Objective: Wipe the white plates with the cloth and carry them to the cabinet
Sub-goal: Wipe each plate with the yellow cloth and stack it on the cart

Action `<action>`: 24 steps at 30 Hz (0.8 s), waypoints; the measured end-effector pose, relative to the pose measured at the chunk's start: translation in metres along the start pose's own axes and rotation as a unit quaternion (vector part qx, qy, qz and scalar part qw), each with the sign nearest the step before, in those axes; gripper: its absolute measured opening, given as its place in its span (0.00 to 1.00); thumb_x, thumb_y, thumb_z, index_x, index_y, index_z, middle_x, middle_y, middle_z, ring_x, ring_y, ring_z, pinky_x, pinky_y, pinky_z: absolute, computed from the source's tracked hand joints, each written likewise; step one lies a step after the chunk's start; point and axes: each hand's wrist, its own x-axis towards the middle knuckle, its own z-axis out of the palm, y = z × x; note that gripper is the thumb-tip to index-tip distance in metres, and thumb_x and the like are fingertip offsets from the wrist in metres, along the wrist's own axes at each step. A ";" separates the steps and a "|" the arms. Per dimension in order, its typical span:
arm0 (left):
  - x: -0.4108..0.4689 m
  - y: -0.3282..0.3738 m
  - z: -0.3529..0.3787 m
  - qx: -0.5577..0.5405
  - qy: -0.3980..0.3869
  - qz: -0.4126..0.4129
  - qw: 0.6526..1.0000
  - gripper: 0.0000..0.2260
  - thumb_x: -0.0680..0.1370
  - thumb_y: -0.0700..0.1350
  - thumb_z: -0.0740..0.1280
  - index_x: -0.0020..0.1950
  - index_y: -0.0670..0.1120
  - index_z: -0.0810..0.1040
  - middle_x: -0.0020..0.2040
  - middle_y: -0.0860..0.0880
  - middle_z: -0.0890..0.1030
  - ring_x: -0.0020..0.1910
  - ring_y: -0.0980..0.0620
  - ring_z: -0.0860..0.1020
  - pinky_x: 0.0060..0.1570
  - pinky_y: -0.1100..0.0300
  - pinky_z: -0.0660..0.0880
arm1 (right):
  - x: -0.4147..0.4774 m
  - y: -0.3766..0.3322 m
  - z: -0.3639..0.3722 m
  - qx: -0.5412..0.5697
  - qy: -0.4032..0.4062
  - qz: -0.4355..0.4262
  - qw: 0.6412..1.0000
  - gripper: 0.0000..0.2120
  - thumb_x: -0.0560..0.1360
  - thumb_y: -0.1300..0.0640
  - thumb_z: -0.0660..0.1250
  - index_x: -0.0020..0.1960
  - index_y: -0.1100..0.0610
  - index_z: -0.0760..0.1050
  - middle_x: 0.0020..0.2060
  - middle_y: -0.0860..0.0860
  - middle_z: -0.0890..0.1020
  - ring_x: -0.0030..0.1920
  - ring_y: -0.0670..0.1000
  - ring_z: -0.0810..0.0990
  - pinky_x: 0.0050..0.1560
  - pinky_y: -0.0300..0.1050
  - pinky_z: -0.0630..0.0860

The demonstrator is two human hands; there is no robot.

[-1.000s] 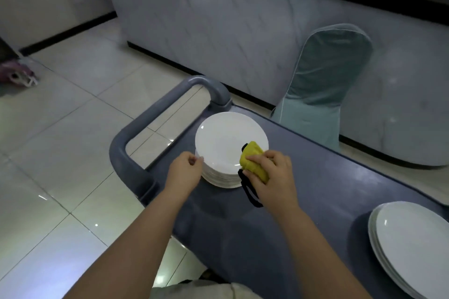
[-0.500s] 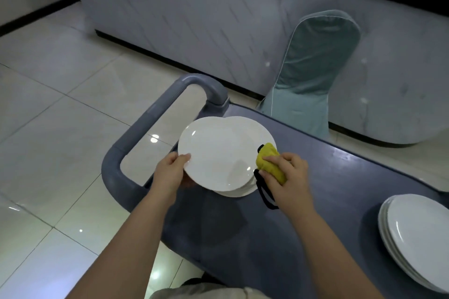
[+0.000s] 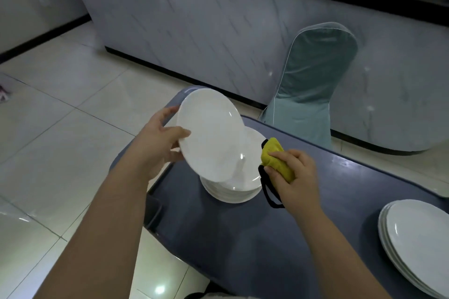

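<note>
1. Progress is looking early: the left hand (image 3: 158, 143) is gripping one white plate (image 3: 209, 136) by its rim, thumb on the face and fingers behind, and is holding it tilted above the tall stack (image 3: 233, 184) near the cart's left end.
2. Wiping of this plate is not yet under way, as far as I can judge; the right hand (image 3: 294, 177) is clenching the yellow cloth (image 3: 277, 160) just beside the tilted plate's lower edge, apart from its face.
3. Stacked plates under it are waiting their turn, and a second, lower pile (image 3: 418, 245) is sitting at the cart's right end, well apart; whether that pile is already wiped I cannot tell.
4. Carrying is still to come; no cabinet is showing clearly in view.
5. Plates are looking round, shallow and glossy, catching small highlights, so they are probably hard and slippery.
6. Cloth is looking soft and bunched, with a black loop (image 3: 267, 189) hanging from it onto the cart top (image 3: 243, 238), which is dark grey-blue, smooth and matte, with a rounded handle bar (image 3: 177, 101) at its left end.
7. Floor tiles beyond are shining pale and polished.
</note>
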 end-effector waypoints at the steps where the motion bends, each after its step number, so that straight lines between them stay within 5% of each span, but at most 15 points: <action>1: -0.007 -0.008 -0.001 -0.057 -0.034 -0.024 0.997 0.24 0.75 0.33 0.66 0.67 0.55 0.72 0.56 0.46 0.81 0.50 0.41 0.83 0.38 0.46 0.81 | 0.002 -0.003 -0.002 0.010 -0.002 -0.008 1.000 0.16 0.70 0.55 0.76 0.55 0.42 0.79 0.51 0.41 0.72 0.55 0.50 0.69 0.57 0.24 0.60; 4: -0.030 -0.047 0.009 -0.170 -0.118 -0.072 0.976 0.27 0.72 0.31 0.66 0.64 0.57 0.76 0.60 0.48 0.81 0.55 0.42 0.82 0.43 0.40 0.79 | 0.019 -0.006 -0.007 -0.014 -0.004 -0.062 0.998 0.15 0.70 0.54 0.76 0.55 0.51 0.81 0.52 0.46 0.73 0.55 0.55 0.71 0.58 0.33 0.64; 9: -0.060 -0.098 0.059 -0.193 -0.121 -0.080 0.970 0.29 0.67 0.28 0.68 0.61 0.55 0.79 0.57 0.46 0.81 0.52 0.42 0.82 0.41 0.44 0.80 | 0.055 -0.030 0.000 -0.111 -0.018 -0.070 0.991 0.15 0.71 0.53 0.76 0.55 0.55 0.82 0.54 0.57 0.78 0.53 0.61 0.72 0.56 0.55 0.71; 14: -0.067 -0.101 0.087 -0.203 -0.135 -0.043 0.969 0.32 0.67 0.26 0.66 0.67 0.51 0.75 0.59 0.42 0.81 0.53 0.41 0.81 0.42 0.45 0.80 | -0.020 -0.017 -0.012 -0.066 -0.149 -0.213 0.963 0.17 0.73 0.43 0.65 0.58 0.49 0.80 0.58 0.52 0.75 0.54 0.56 0.69 0.57 0.50 0.70; 18: -0.076 -0.112 0.100 -0.165 -0.150 -0.060 0.973 0.31 0.64 0.29 0.67 0.62 0.55 0.78 0.59 0.47 0.81 0.56 0.43 0.80 0.43 0.46 0.80 | -0.025 0.040 -0.070 -0.139 -0.055 -0.161 0.976 0.12 0.71 0.54 0.74 0.53 0.57 0.84 0.53 0.60 0.79 0.51 0.65 0.75 0.54 0.56 0.73; 21: -0.084 -0.117 0.126 -0.122 -0.201 -0.072 0.969 0.31 0.65 0.30 0.68 0.63 0.56 0.78 0.58 0.46 0.81 0.53 0.44 0.81 0.46 0.44 0.80 | 0.009 0.029 -0.065 -0.145 0.048 -0.055 0.987 0.14 0.73 0.56 0.74 0.58 0.55 0.81 0.57 0.59 0.77 0.55 0.63 0.72 0.58 0.45 0.63; 24: -0.085 -0.113 0.143 -0.138 -0.212 -0.048 0.966 0.30 0.66 0.29 0.68 0.61 0.56 0.80 0.56 0.44 0.82 0.52 0.43 0.82 0.44 0.46 0.80 | -0.002 0.006 -0.047 -0.088 0.032 -0.110 0.989 0.15 0.76 0.50 0.68 0.63 0.46 0.75 0.62 0.51 0.71 0.59 0.54 0.66 0.62 0.37 0.57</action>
